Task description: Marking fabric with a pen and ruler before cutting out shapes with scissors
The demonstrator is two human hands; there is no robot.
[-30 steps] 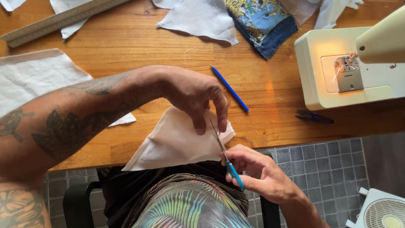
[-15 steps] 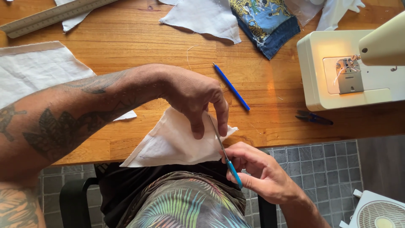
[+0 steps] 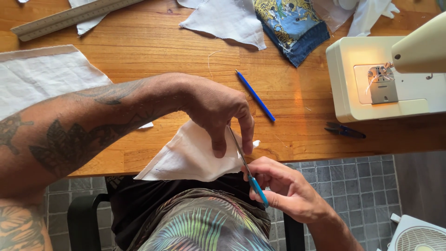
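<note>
Lying at the far left of the wooden counter (image 3: 139, 42) are a flat sheet of white cloth (image 3: 42, 79) and, above it, a long ruler (image 3: 69, 16). The left hand (image 3: 218, 109) reaches in from that side, its fingers curled down and pinching the upper corner of a folded white cloth piece (image 3: 186, 158) that hangs over the counter's near edge above the lap. A pair of scissors (image 3: 244, 162) with a blue handle stands just beside those fingers, the blades pointing up along the cloth's right edge. The right hand (image 3: 283, 190) is closed around the scissor handle, below the counter edge. Farther back, a blue pencil (image 3: 254, 95) lies slanted on the wood, with white scraps (image 3: 223, 18) and a blue patterned fabric (image 3: 292, 25) behind it. Right of these, small dark snips (image 3: 344, 131) lie near a cream sewing machine (image 3: 385, 79), and a white fan (image 3: 418, 234) sits on the tiled floor.
</note>
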